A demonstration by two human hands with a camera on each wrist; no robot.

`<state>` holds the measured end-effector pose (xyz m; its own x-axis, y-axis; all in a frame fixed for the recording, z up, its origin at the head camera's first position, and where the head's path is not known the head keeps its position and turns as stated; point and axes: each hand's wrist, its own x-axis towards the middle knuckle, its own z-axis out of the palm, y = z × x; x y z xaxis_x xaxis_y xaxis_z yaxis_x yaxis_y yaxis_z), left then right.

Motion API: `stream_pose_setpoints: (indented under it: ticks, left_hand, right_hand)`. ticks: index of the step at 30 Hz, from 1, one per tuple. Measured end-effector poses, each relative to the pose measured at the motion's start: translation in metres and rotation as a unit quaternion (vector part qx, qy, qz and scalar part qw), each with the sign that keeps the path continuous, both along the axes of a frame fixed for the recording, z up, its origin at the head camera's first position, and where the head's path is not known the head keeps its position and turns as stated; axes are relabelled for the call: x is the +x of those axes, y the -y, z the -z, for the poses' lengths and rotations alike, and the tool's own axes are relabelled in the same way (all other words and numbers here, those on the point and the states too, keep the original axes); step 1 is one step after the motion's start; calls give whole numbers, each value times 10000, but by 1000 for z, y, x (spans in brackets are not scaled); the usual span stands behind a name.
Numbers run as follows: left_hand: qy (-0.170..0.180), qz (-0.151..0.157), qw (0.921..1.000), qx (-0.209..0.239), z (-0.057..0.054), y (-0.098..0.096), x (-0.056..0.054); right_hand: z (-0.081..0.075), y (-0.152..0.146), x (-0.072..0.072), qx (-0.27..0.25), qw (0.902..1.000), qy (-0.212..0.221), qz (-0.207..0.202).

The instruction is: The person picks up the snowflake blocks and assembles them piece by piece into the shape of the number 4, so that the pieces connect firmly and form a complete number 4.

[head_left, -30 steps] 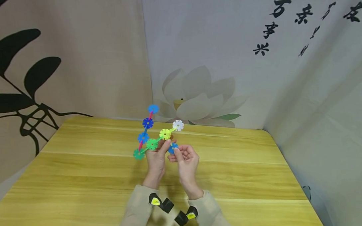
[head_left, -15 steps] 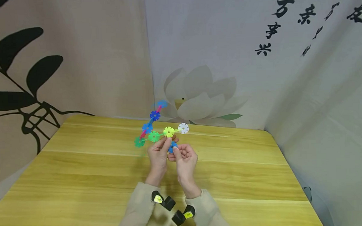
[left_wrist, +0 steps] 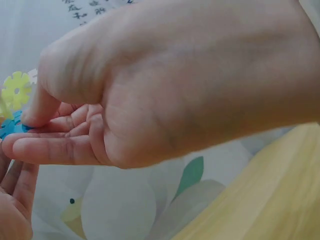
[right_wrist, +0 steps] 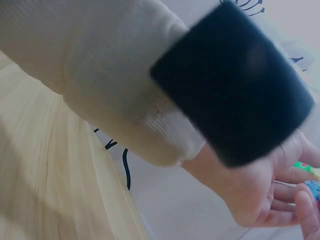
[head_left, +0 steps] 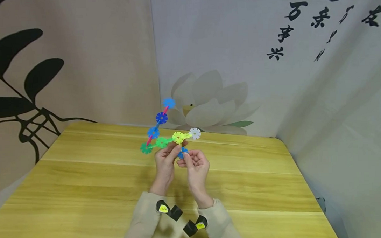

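A chain of plastic snowflake building discs, with a green disc (head_left: 161, 142), a yellow disc (head_left: 178, 137) and a white disc (head_left: 195, 133) along one arm, is held above the table. Its other arm rises through blue and pink discs to a light blue disc (head_left: 169, 103). My left hand (head_left: 164, 165) pinches the chain just under the yellow disc. My right hand (head_left: 198, 169) pinches a blue snowflake disc (head_left: 183, 153) directly below it. Fingers partly hide the blue disc, and whether its slots interlock cannot be told. The left wrist view also shows the blue disc (left_wrist: 14, 126) between fingertips.
A wooden table (head_left: 258, 179) lies under both hands. Behind it hangs a pale cloth (head_left: 213, 41) printed with a lotus, leaves and dark characters. Black wrist devices sit close together, one (head_left: 175, 213) on the left and another (head_left: 190, 228) on the right.
The chain has tilted and its upper end has moved up and right. The blue disc in my right hand now sits under the yellow disc. Both hands keep their pinch.
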<state>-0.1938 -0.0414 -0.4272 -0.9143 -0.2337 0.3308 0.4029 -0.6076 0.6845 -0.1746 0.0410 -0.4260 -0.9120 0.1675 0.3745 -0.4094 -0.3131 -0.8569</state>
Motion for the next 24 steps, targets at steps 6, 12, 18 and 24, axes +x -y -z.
stream_pose_setpoints:
  ticks: [6,12,18,24]
  left_hand:
    - [245,-494,9984,73,-7,0,0]
    - [480,-1087,9929,-18,-9,-2,0]
    - [478,-1353,9897,-11,-6,-2,-1]
    - [369,-1463,9881,-310,-2,4,-4]
  right_hand:
    - [2,4,2,-105,9999,43,-87]
    - [5,6,3,-246,9994,129,-206]
    - [8,5,3,-356,9987,219,-304]
    - [14,1,1,-206,9974,441,-538]
